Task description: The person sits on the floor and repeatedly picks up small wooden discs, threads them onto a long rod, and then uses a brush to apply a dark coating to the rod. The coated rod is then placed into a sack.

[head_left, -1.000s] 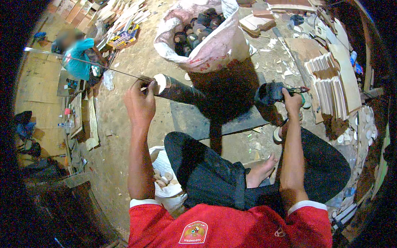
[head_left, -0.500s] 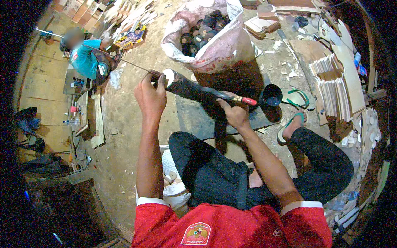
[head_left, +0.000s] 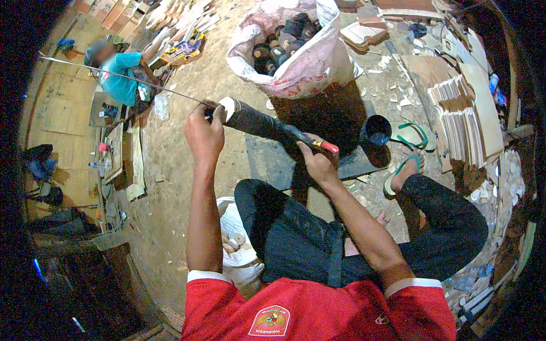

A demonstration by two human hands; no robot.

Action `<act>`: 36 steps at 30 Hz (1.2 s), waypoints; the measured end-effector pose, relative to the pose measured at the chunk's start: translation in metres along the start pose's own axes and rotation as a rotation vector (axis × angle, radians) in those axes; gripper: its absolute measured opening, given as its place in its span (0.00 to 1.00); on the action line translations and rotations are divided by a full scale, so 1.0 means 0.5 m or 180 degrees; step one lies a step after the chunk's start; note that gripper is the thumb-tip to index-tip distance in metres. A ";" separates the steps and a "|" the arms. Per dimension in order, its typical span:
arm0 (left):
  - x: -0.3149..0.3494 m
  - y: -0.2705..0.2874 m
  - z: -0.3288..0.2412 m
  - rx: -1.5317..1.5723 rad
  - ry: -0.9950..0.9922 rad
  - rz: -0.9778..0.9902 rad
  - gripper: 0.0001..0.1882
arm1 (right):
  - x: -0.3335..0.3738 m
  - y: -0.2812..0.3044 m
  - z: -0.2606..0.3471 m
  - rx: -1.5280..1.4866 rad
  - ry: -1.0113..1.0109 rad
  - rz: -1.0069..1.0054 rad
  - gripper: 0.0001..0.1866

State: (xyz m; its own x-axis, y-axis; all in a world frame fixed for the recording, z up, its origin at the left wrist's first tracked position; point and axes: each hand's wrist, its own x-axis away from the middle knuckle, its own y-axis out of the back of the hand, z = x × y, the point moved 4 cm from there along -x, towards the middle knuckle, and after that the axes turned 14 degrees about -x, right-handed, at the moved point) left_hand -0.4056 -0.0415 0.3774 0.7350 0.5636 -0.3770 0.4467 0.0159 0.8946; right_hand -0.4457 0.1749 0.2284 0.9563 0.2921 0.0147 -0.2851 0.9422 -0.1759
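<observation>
since the earlier frame, right hand (head_left: 318,165) has left the dark cup (head_left: 375,129) and now sits on the near end of the dark roll (head_left: 259,122), fingers wrapped around a red-handled tool (head_left: 329,148) laid along it. left hand (head_left: 203,132) is closed on the far end, next to the roll's pale end face, where 1 thin metal rod (head_left: 114,74) runs out toward the upper left. the roll lies slanted above the dark block (head_left: 318,113), in front of the person's knees, below the white sack of rolls (head_left: 301,51).

to do this step well, judged from the grip: keep the left hand firm so the roll does not turn, hold rod and roll in 1 line, and work the tool along the surface, away from the left fingers. support the roll on the block.
</observation>
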 end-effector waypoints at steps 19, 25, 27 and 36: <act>0.023 -0.001 -0.028 0.0746 -0.0700 0.0088 0.03 | 0.000 0.006 0.150 -0.0237 0.0371 -0.0014 0.10; 0.039 -0.007 -0.029 0.1200 -0.0563 0.0140 0.02 | -0.039 0.006 0.194 -0.1007 0.0287 -0.0141 0.13; 0.045 -0.009 -0.037 0.0969 -0.0550 0.0098 0.02 | -0.033 0.007 0.197 -0.1128 0.0548 -0.0479 0.12; 0.034 0.000 -0.064 0.0441 -0.0800 -0.0065 0.03 | -0.021 0.012 0.162 -0.0634 0.0189 -0.0257 0.10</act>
State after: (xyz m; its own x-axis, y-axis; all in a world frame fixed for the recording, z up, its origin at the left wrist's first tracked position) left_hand -0.4095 -0.0055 0.3785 0.8209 0.3417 -0.4577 0.5154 -0.0977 0.8514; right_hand -0.4630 0.1908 0.3069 0.9793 0.2014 -0.0205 -0.1948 0.9094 -0.3674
